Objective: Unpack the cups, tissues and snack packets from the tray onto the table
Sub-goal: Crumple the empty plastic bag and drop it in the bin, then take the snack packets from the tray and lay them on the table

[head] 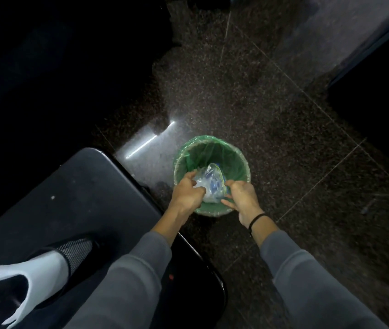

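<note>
Clear crumpled plastic wrapper with blue markings (208, 184) is held between our two hands, directly above the round waste bin lined with a green plastic bag (233, 157). Our left hand (186, 195) curls its fingers around the wrapper's left side; our right hand (242, 195) pinches its right edge. The black flat-topped table (82, 198) lies to the left, close beside the bin.

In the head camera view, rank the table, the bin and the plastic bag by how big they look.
1. table, though nearness to the camera inflates it
2. bin
3. plastic bag, held by the left hand and right hand
</note>
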`<move>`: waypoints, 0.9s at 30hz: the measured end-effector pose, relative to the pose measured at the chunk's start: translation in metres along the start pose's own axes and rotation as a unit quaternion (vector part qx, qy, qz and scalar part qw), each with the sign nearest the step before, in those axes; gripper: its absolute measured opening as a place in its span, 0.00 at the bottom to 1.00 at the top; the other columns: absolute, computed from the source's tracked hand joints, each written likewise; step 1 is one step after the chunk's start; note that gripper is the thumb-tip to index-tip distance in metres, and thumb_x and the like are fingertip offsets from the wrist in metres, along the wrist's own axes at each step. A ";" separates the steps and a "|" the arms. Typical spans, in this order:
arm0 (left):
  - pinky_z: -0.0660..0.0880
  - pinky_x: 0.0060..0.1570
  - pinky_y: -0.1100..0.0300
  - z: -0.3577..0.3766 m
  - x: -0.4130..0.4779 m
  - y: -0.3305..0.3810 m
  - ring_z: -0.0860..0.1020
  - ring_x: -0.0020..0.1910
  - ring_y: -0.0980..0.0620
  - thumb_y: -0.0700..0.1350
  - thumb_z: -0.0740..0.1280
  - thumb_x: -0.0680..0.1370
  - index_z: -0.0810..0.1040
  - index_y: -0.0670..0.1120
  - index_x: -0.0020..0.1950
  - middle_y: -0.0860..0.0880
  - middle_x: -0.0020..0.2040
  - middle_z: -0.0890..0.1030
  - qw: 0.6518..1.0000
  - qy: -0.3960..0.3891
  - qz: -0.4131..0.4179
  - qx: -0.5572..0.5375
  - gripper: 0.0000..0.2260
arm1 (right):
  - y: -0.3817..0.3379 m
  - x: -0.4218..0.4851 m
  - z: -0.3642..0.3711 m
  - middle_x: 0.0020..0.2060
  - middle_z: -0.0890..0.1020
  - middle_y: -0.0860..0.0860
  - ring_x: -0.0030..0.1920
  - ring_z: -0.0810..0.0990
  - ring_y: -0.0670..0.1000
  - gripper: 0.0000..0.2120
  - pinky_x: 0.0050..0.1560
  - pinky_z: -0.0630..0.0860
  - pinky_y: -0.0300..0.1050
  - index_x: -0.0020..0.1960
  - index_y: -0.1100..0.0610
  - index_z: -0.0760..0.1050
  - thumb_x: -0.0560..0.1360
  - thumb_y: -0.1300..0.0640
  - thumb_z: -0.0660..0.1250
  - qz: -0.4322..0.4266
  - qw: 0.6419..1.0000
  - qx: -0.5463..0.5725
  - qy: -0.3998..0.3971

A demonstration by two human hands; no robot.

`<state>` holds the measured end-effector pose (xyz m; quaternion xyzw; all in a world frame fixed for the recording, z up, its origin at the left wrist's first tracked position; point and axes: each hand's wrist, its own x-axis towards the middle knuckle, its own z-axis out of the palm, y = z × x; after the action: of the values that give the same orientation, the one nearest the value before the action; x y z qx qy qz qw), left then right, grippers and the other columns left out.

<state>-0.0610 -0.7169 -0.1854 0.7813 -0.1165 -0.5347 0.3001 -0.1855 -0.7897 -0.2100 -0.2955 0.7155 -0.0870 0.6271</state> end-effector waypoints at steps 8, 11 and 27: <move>0.80 0.33 0.63 -0.032 -0.081 0.019 0.86 0.37 0.55 0.40 0.66 0.79 0.71 0.50 0.70 0.49 0.52 0.85 0.997 0.007 0.035 -0.067 0.19 | -0.022 -0.104 0.003 0.45 0.84 0.53 0.43 0.83 0.49 0.05 0.34 0.80 0.38 0.46 0.57 0.81 0.79 0.61 0.67 -0.098 0.993 -0.013 -0.068; 0.80 0.32 0.64 -0.051 -0.127 0.019 0.86 0.34 0.57 0.41 0.68 0.78 0.75 0.52 0.64 0.53 0.46 0.86 0.994 0.016 0.084 -0.071 0.15 | -0.025 -0.156 0.005 0.39 0.86 0.51 0.36 0.84 0.46 0.07 0.32 0.78 0.38 0.43 0.57 0.81 0.79 0.61 0.67 -0.140 0.984 -0.042 -0.098; 0.80 0.36 0.58 -0.234 -0.343 -0.103 0.86 0.36 0.52 0.41 0.67 0.79 0.83 0.50 0.50 0.49 0.39 0.87 0.965 0.160 0.090 -0.188 0.07 | 0.055 -0.396 0.129 0.32 0.85 0.52 0.31 0.80 0.48 0.06 0.31 0.75 0.38 0.45 0.56 0.83 0.78 0.58 0.69 -0.285 0.898 -0.224 -0.249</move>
<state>-0.0006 -0.3819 0.0744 0.7725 -0.0343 -0.3861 0.5031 -0.0649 -0.5028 0.0717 -0.6314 0.4217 -0.0231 0.6504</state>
